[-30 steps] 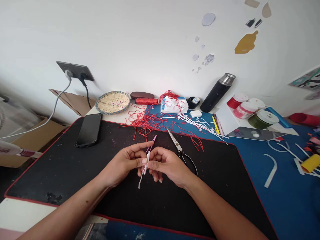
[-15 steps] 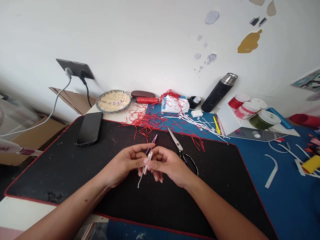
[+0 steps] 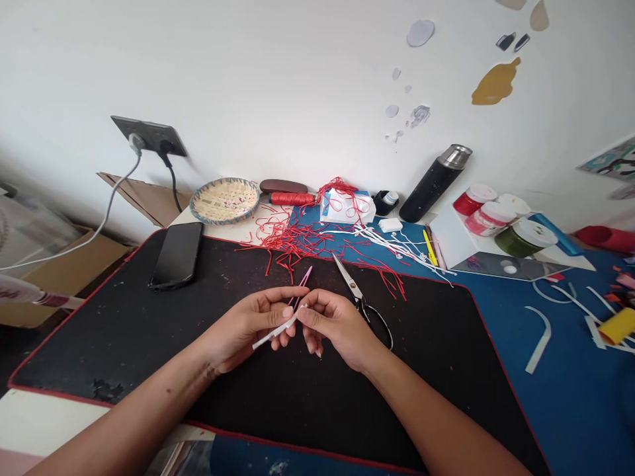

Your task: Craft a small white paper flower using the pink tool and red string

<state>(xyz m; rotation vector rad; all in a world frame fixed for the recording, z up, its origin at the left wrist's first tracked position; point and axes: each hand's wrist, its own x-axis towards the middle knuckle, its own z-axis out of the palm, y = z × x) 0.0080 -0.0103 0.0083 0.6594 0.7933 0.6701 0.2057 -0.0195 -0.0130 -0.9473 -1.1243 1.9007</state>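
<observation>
Over the middle of the black mat, my left hand [image 3: 265, 324] and my right hand [image 3: 330, 324] meet at the fingertips. Both pinch a thin white strip [image 3: 272, 335], whose free end slants down to the left across my left fingers. Whether it is cord or folded paper, I cannot tell. Purple tweezers [image 3: 303, 283] lie on the mat just beyond my fingertips, partly hidden by them. Black-handled scissors [image 3: 353, 289] rest beside my right hand, blades pointing away from me.
A phone [image 3: 177, 256] lies at the mat's [image 3: 124, 344] left. Behind are a woven basket [image 3: 225, 201], red thread clippings [image 3: 297, 241], white cords [image 3: 397, 246], a tissue box [image 3: 347, 207] and a black flask [image 3: 435, 185]. Paint jars [image 3: 526, 238] stand at right.
The white strip has swung from nearly upright to a slant down to the left. My fingers have shifted slightly around it; the things on the table have stayed put.
</observation>
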